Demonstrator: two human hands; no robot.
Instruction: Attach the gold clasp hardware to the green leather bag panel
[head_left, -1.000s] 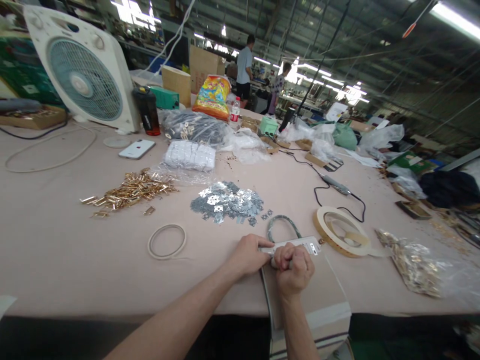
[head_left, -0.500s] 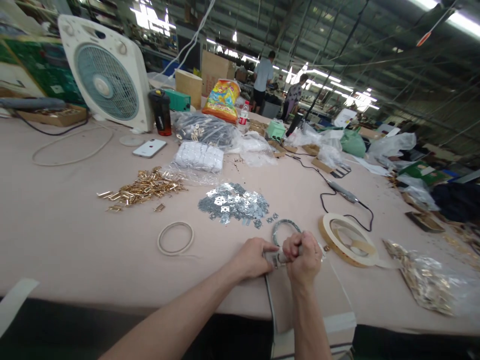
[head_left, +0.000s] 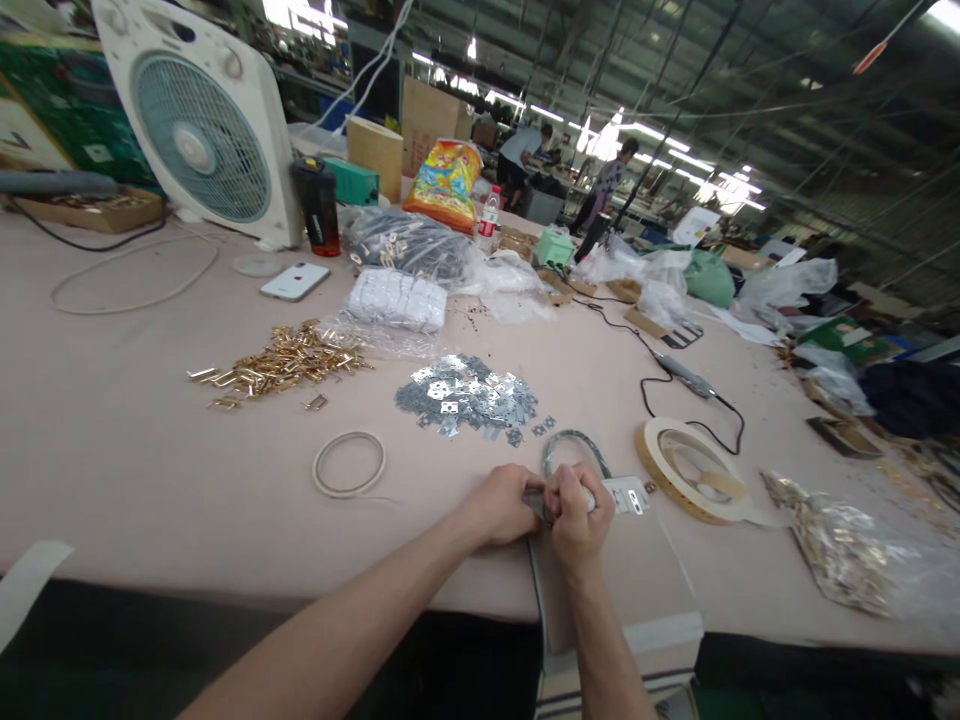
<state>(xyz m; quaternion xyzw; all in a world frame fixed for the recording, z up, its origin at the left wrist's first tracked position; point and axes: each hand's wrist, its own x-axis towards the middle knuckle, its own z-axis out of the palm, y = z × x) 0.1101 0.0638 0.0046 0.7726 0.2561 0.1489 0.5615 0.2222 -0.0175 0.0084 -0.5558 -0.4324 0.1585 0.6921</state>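
A flat beige panel [head_left: 649, 575] with a dark edge lies at the table's front edge. At its upper left corner my left hand [head_left: 504, 505] is closed, its fingertips partly hidden behind my right hand. My right hand [head_left: 576, 515] makes a fist around a pale-handled tool [head_left: 590, 499]; only the handle's end shows, and its working end is hidden. The two hands touch or nearly touch. Just right of the fist, a silvery metal plate [head_left: 631, 497] with a slot sits on the panel's top edge. Behind the hands lies a grey-green ring-shaped coil [head_left: 576, 437].
Loose silvery plates [head_left: 466, 393] and gold-coloured fittings [head_left: 289, 362] lie in piles. A thin cream coil [head_left: 347, 487] is left, a tape roll [head_left: 651, 465] right, beside a bag of metal parts [head_left: 844, 550]. A fan [head_left: 199, 140], a phone [head_left: 295, 282] and a corded tool [head_left: 686, 376] stand farther back.
My right fist has moved left with the tool, uncovering the metal plate on the panel's upper right. My left hand stays by the corner. A person in the background now bends forward.
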